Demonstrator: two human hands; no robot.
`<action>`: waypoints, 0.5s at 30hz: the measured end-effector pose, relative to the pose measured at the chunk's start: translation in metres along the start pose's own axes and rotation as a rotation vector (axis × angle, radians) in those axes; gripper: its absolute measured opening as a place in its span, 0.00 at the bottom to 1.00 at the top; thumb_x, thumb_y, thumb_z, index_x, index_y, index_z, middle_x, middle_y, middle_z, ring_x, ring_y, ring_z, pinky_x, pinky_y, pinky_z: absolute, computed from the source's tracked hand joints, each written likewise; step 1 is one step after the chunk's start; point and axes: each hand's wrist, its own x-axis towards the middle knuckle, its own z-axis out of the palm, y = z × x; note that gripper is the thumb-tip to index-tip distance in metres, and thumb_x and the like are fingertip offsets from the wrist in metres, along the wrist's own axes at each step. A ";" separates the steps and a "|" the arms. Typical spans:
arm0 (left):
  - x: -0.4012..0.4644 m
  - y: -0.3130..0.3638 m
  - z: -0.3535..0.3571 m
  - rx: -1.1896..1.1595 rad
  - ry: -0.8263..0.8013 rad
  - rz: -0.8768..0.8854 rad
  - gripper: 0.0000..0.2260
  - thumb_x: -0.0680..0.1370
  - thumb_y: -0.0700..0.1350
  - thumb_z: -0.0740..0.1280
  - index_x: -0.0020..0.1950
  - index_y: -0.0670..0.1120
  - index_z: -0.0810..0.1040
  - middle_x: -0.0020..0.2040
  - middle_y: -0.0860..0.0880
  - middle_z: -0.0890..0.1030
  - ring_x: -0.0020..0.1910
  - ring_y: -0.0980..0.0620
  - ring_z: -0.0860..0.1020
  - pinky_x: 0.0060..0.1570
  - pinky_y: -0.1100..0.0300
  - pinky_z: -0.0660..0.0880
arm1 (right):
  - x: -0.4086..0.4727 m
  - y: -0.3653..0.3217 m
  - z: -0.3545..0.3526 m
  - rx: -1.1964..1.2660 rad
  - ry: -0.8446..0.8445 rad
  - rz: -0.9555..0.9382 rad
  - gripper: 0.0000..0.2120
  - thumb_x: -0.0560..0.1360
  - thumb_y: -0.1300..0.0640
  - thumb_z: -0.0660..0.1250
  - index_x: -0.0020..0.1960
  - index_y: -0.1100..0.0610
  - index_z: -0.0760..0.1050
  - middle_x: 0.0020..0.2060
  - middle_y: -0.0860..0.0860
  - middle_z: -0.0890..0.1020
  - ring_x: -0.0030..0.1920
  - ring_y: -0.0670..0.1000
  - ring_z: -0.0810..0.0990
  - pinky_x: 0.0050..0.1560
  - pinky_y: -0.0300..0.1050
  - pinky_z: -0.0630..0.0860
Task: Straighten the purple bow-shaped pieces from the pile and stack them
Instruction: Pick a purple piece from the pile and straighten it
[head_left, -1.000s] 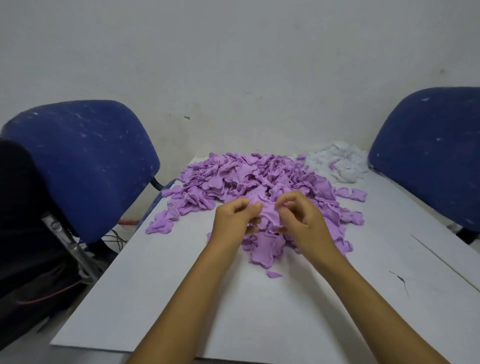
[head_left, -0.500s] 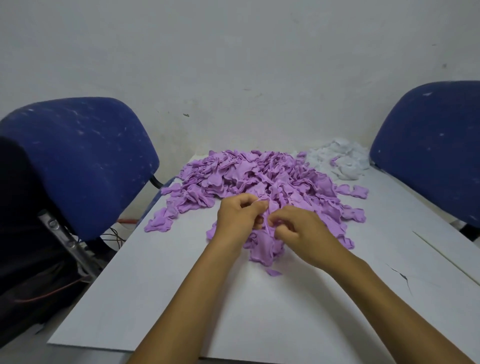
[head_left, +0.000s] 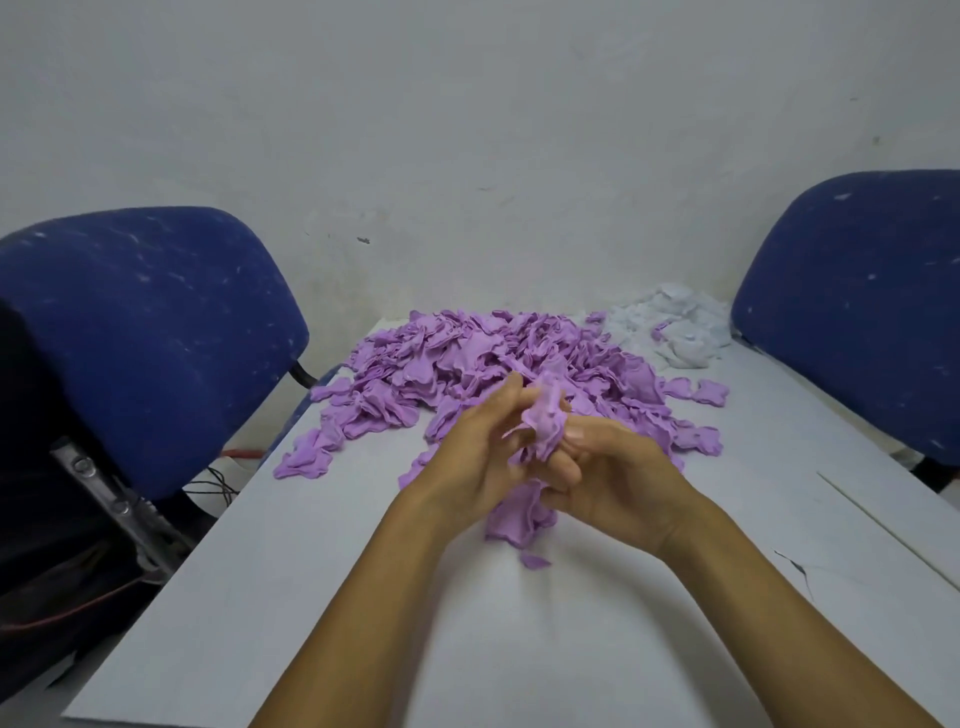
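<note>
On the tabletop (head_left: 322, 623), just below the fingers (head_left: 566, 470), lies a small stack (head_left: 517, 522). Left hand (head_left: 470, 467) and right hand (head_left: 618, 488) pinch one crumpled purple piece (head_left: 545, 421); beyond the fingers spreads the purple pile (head_left: 467, 364).

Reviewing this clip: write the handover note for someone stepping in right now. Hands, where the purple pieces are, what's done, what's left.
Left hand: fingers curled against the held purple piece, gripping it from the left.
Right hand: pinches the same piece from the right; it is lifted above the table, crumpled, not yet flat.
Purple pile: large, loose, at the far middle of the table.
Small stack: a few purple pieces lie under the hands, near edge of the pile; count unclear.
White pieces: separate heap at the far right.
Done: little, judging by the stack.
Left: flatten this piece, lay it on the stack, then work through the pile.
</note>
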 end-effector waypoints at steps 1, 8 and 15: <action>-0.001 -0.001 -0.001 0.007 -0.025 0.045 0.16 0.79 0.51 0.60 0.55 0.39 0.77 0.37 0.42 0.81 0.33 0.46 0.79 0.39 0.53 0.76 | -0.001 -0.001 -0.001 0.023 -0.019 -0.012 0.11 0.64 0.52 0.77 0.39 0.58 0.80 0.29 0.51 0.75 0.33 0.49 0.71 0.34 0.41 0.71; 0.001 -0.002 -0.010 0.027 0.115 0.204 0.04 0.73 0.41 0.67 0.41 0.41 0.74 0.35 0.46 0.75 0.34 0.51 0.75 0.35 0.61 0.75 | -0.002 0.007 -0.001 -0.204 0.195 -0.111 0.04 0.71 0.61 0.73 0.45 0.55 0.85 0.39 0.51 0.82 0.39 0.47 0.77 0.40 0.38 0.72; 0.001 -0.006 -0.008 0.245 0.281 0.236 0.12 0.81 0.38 0.62 0.38 0.47 0.73 0.30 0.50 0.73 0.30 0.52 0.70 0.29 0.61 0.70 | -0.007 0.005 0.012 -0.589 0.335 -0.313 0.10 0.72 0.67 0.73 0.42 0.52 0.86 0.36 0.50 0.86 0.36 0.44 0.82 0.37 0.33 0.76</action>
